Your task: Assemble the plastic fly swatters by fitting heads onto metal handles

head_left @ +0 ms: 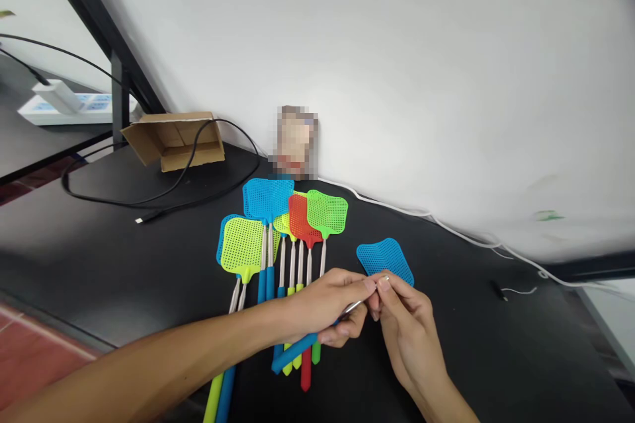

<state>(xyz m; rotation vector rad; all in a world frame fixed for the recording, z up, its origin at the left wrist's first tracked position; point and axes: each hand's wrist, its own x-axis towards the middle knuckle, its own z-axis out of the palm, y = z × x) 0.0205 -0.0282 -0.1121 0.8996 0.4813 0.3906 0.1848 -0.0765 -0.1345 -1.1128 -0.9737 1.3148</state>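
Note:
My left hand (325,307) grips the blue handle (292,353) of a fly swatter with a thin metal rod. My right hand (404,324) pinches the rod's tip just in front of a loose blue mesh swatter head (385,259), which lies on the black table (99,264). Both hands meet at the rod's end, beside that head. Left of them lies a row of several assembled swatters (278,225) with blue, yellow-green and red heads, their handles partly hidden under my left hand.
An open cardboard box (173,139) sits at the back left, with a black cable (149,201) looping past it. A white cable (446,225) runs along the white wall. A small black part (499,289) lies at the right. A blurred small object (296,141) leans on the wall.

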